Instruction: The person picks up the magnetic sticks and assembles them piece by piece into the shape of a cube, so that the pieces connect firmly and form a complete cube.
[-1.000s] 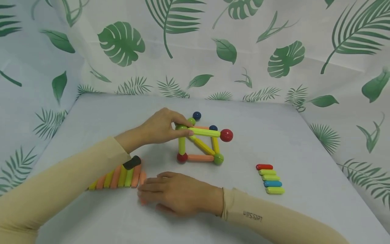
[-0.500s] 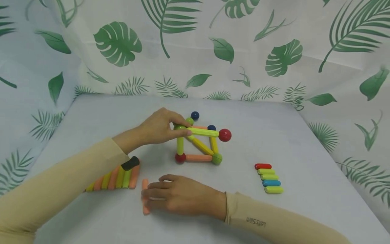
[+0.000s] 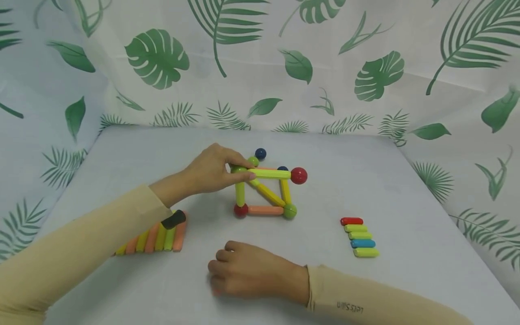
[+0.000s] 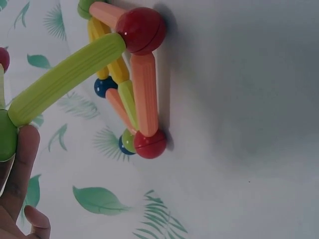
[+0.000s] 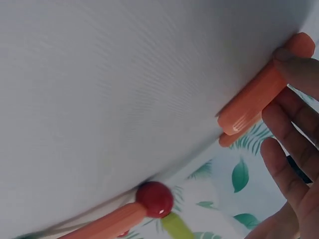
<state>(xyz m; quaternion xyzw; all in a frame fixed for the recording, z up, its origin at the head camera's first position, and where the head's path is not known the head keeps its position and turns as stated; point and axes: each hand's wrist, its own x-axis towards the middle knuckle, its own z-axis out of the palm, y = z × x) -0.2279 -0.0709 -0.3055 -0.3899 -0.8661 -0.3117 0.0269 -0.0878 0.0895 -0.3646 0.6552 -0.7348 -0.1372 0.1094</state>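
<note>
My left hand (image 3: 207, 169) pinches a lime stick (image 3: 272, 174) where it meets a green ball (image 3: 239, 171), at the top of a stick-and-ball frame. A large red ball (image 3: 299, 176) caps the stick's far end. From the green ball another lime stick (image 4: 67, 77) slopes down to a red ball (image 4: 142, 31) on the table. Low over the front of the table, my right hand (image 3: 253, 271) holds an orange stick (image 5: 264, 94) between thumb and fingers. The back of the hand hides most of that stick in the head view.
Left of centre, yellow, orange and lime sticks (image 3: 178, 237) lie in a row, partly behind the left sleeve. Several short sticks (image 3: 363, 243), red, lime and blue, are lined up at the right. A dark blue ball (image 3: 261, 153) shows behind the frame.
The right hand has drawn the orange stick away from the row, taken hold of it and moved right and nearer. The left hand stays; its stick's red-ball end has risen slightly.
</note>
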